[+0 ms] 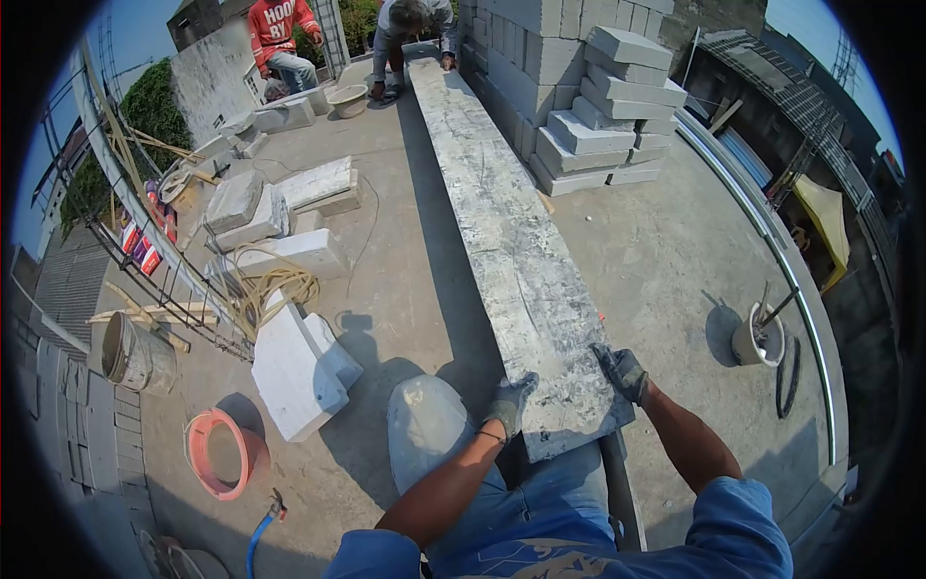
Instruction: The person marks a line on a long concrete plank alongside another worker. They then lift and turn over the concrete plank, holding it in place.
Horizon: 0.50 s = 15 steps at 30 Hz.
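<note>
A long, flat plank [521, 246], grey-white and heavily smeared, stretches from my lap toward the far end of the floor. My left hand [511, 403], in a grey glove, is closed on the plank's left edge near its close end. On the opposite edge, my gloved right hand [622, 373] grips the plank, fingers on its top face. The undersides of both grips are hidden. The plank's near end lies above my thighs. At its far end a crouching person [410, 34] has one hand against the plank's edge.
Pale blocks [617, 106] are stacked beside a block wall [526, 58] on the right. Left stand a pink bucket [256, 458], a stained bucket [145, 357], loose blocks [294, 372] and coiled hose [275, 287]. A white bucket [748, 343] stands right. Another person [285, 43] wears red.
</note>
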### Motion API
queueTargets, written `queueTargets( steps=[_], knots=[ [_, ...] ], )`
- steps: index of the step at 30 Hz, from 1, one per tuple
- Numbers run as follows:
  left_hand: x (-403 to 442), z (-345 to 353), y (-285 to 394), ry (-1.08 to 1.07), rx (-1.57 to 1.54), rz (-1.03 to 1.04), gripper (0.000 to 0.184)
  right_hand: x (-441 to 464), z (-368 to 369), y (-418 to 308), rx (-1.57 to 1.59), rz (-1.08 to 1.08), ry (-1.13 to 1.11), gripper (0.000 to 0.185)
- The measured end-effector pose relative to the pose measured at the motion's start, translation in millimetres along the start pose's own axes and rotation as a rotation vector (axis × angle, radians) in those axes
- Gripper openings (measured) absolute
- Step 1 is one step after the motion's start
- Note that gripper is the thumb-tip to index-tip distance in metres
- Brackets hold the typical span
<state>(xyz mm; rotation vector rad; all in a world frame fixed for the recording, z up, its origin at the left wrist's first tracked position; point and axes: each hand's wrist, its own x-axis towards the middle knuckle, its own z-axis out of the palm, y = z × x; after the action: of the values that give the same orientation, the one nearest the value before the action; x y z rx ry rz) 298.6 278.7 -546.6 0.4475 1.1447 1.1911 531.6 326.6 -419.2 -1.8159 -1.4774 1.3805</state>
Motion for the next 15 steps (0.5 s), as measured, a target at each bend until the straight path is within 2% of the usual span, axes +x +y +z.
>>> queueTargets(
  steps=[7,12,15],
  knots=[
    [9,-4,-11,-0.008,0.004,0.000,0.047,22,-2,33,-0.076,-0.021,-0.006,0.056],
    [5,-1,-5,-0.037,0.001,0.009,0.044,6,-2,11,-0.001,-0.065,-0.023,0.056],
    [8,-4,-11,-0.077,-0.027,0.018,0.042,26,-2,39,-0.041,-0.027,-0.004,0.055]
  ],
)
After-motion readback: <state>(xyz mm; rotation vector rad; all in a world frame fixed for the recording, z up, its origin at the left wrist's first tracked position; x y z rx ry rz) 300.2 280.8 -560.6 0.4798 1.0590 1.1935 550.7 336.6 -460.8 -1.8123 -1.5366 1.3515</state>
